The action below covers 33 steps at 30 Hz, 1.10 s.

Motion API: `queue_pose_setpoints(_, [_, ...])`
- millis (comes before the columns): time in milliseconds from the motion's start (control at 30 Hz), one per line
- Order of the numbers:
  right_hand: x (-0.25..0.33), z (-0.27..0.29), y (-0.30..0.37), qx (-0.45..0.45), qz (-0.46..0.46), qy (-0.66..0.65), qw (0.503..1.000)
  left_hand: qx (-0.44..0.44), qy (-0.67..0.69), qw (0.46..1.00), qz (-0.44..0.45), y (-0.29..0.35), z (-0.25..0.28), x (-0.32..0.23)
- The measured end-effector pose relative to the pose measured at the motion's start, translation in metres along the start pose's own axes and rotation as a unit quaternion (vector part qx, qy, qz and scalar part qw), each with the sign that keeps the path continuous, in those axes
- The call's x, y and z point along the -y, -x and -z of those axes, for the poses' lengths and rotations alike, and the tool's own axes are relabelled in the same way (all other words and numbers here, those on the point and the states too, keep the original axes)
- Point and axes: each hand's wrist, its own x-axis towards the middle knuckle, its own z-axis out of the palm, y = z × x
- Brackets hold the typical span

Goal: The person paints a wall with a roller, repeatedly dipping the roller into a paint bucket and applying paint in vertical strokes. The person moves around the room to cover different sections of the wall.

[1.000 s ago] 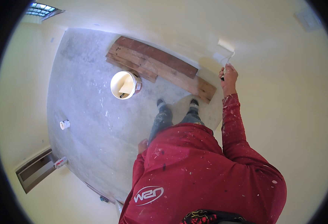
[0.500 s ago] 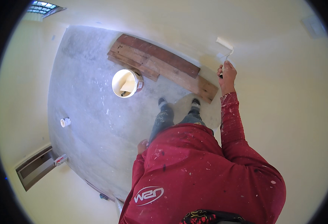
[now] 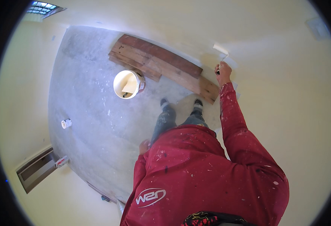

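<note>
My right hand (image 3: 224, 73) is closed round the dark handle of a paint roller (image 3: 221, 49). The roller's pale sleeve lies against the cream wall (image 3: 263, 41) in front of me and to the right, and a thin bent frame joins it to the handle. My left hand (image 3: 144, 147) hangs low beside my left thigh. Its fingers are mostly hidden, so I cannot make out how they lie or whether anything is in them.
Wooden boards (image 3: 161, 62) lie on the grey concrete floor (image 3: 94, 124) along the wall. A white bucket (image 3: 117, 85) stands just left of them, with a pale flat piece and a dark-handled tool inside. Farther left are a small white can (image 3: 66, 123) and a red-and-white container (image 3: 61, 161).
My right hand has shifted left with the roller, and the sleeve now sits a little lower and farther left on the wall. My left hand has stayed by my thigh.
</note>
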Motion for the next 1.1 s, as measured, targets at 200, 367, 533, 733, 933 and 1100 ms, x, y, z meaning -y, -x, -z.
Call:
queue_pose_setpoints(200, [0.033,-0.022,0.084,0.017,0.075,0.017,0.997,0.02,0.203,0.952,0.23,0.0,-0.019,0.003])
queue_pose_setpoints(367, [0.017,-0.023,0.066,0.011,0.059,0.022,0.998,-0.001,0.129,0.984,0.127,0.0,-0.015,-0.002])
queue_pose_setpoints(533, [-0.017,-0.009,-0.017,0.001,-0.021,-0.025,0.999,0.005,0.094,0.989,0.112,-0.013,0.004,-0.008])
queue_pose_setpoints(733, [-0.022,-0.008,-0.036,0.006,-0.038,-0.01,0.999,0.049,0.143,0.973,0.174,0.004,0.0,-0.008])
queue_pose_setpoints(933, [-0.004,-0.023,0.021,0.024,0.024,0.006,0.999,0.021,0.187,0.956,0.227,0.007,-0.011,0.015])
queue_pose_setpoints(1100, [0.012,-0.029,0.087,0.053,0.084,0.023,0.995,0.048,0.145,0.971,0.185,-0.028,0.013,0.002])
